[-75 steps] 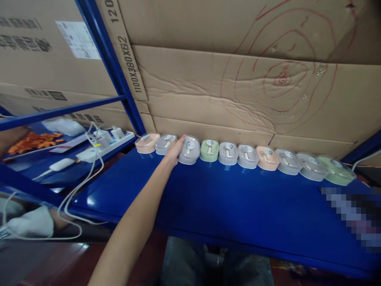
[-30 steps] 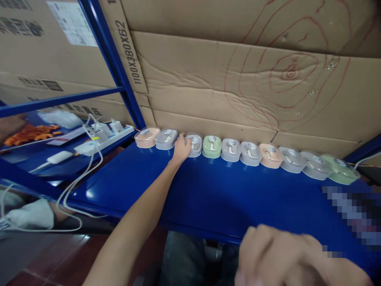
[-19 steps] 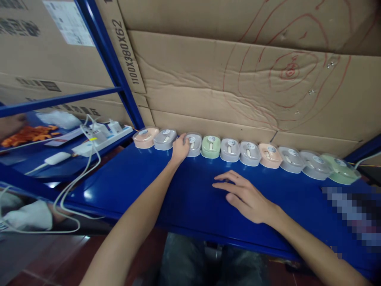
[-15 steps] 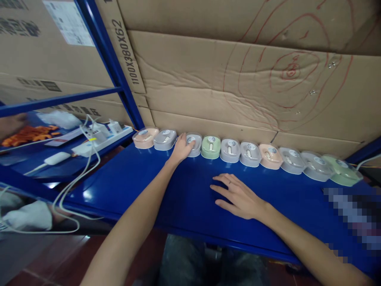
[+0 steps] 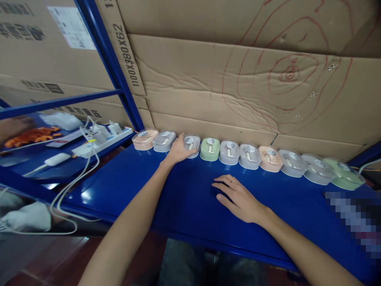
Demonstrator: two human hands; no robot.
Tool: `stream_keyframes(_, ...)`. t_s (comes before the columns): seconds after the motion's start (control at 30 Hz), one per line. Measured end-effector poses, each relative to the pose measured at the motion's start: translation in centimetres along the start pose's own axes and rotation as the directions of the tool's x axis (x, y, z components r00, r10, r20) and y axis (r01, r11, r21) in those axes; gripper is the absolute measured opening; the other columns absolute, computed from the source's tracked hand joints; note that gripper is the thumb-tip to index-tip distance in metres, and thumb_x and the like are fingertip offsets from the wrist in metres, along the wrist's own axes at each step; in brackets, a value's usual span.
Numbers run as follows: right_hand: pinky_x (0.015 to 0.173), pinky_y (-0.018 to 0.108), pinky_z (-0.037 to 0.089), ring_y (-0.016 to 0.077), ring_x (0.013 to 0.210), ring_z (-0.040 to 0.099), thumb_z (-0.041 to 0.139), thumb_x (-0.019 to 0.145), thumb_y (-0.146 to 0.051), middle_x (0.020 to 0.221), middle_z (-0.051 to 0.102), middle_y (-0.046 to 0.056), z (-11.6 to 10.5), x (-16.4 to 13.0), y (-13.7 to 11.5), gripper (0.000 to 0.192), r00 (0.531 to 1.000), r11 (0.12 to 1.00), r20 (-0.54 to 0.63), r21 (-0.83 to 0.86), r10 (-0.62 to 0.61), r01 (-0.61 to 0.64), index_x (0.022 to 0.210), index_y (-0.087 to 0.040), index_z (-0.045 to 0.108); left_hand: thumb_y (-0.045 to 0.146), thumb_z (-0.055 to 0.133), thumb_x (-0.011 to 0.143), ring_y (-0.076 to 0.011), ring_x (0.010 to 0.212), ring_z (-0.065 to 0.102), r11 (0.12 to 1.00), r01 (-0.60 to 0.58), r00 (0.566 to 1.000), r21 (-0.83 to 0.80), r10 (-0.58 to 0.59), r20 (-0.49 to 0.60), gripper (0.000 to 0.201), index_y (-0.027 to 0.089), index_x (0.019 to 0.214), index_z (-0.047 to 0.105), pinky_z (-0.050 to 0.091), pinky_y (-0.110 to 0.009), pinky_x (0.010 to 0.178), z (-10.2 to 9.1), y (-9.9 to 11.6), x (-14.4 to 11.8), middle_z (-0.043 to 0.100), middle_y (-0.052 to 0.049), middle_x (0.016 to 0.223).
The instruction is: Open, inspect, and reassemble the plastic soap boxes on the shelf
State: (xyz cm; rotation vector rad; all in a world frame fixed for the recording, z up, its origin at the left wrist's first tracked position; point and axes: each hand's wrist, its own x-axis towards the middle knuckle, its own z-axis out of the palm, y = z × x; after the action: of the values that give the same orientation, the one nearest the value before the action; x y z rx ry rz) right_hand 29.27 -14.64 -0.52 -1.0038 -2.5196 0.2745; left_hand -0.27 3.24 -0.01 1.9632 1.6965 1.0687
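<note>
A row of several small lidded boxes in peach, grey and green stands along the back of the blue shelf (image 5: 166, 198), against the cardboard. My left hand (image 5: 177, 151) is stretched out to the third one, a grey box (image 5: 193, 143), with fingers curled over its left side and top. The box sits in line between another grey box (image 5: 162, 141) and a green box (image 5: 210, 149). My right hand (image 5: 238, 196) lies flat on the shelf in front of the row, fingers spread, holding nothing.
Large cardboard sheets (image 5: 226, 87) with red scribbles close off the back. A blue upright post (image 5: 110, 59) stands at the left. Beyond it are a white power strip (image 5: 98, 143), trailing white cables (image 5: 74, 190) and orange items (image 5: 32, 135).
The grey box was held tilted off the shelf, then set into the row, my left hand staying on it. My right hand came in from below and settled flat on the shelf.
</note>
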Motion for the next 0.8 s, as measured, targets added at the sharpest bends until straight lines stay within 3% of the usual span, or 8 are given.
stream_keyframes(0.2, 0.125, 0.063, 0.048, 0.0336, 0.145, 0.059, 0.045, 0.118, -0.045, 0.152, 0.067, 0.015, 0.0, 0.0, 0.0, 0.046, 1.000, 0.999, 0.003, 0.033, 0.012, -0.012, 0.151, -0.021, 0.065, 0.064, 0.078, 0.083, -0.0440, 0.141, 0.063, 0.997, 0.016, 1.000, 0.081, -0.013, -0.028, 0.089, 0.012, 0.152, 0.057, 0.047, -0.049, 0.121, -0.3, 0.5, -0.5, 0.070, -0.023, 0.146)
stream_keyframes(0.33, 0.123, 0.064, 0.050, 0.0340, 0.144, 0.060, 0.046, 0.117, -0.044, 0.151, 0.067, 0.014, 0.2, 0.0, 0.1, 0.044, 1.000, 0.999, -0.010, 0.037, 0.005, -0.005, 0.151, -0.023, 0.065, 0.063, 0.074, 0.086, -0.0409, 0.140, 0.065, 0.993, -0.009, 1.000, 0.122, 0.009, -0.003, 0.079, 0.015, 0.148, 0.060, 0.049, -0.048, 0.119, -0.3, 0.6, -0.6, 0.071, -0.019, 0.145)
stream_keyframes(0.57, 0.124, 0.064, 0.048, 0.0337, 0.144, 0.060, 0.045, 0.118, -0.043, 0.151, 0.067, 0.014, 0.2, 0.0, 0.1, 0.044, 1.000, 1.000, -0.005, 0.026, 0.007, -0.007, 0.151, -0.023, 0.065, 0.063, 0.076, 0.083, -0.0402, 0.140, 0.064, 0.987, -0.076, 0.997, 0.144, 0.077, 0.004, 0.083, 0.016, 0.148, 0.056, 0.048, -0.049, 0.119, 0.2, 0.0, -0.4, 0.070, -0.020, 0.145)
stream_keyframes(0.8, 0.123, 0.064, 0.049, 0.0337, 0.143, 0.061, 0.047, 0.117, -0.042, 0.150, 0.067, 0.014, 0.3, 0.0, 0.2, 0.042, 1.000, 1.000, -0.016, 0.012, -0.005, 0.005, 0.149, -0.024, 0.066, 0.067, 0.073, 0.084, -0.0409, 0.142, 0.061, 0.985, -0.072, 0.996, 0.155, 0.064, 0.058, 0.087, 0.016, 0.150, 0.051, 0.047, -0.050, 0.120, 0.3, -0.5, -0.2, 0.066, -0.021, 0.149)
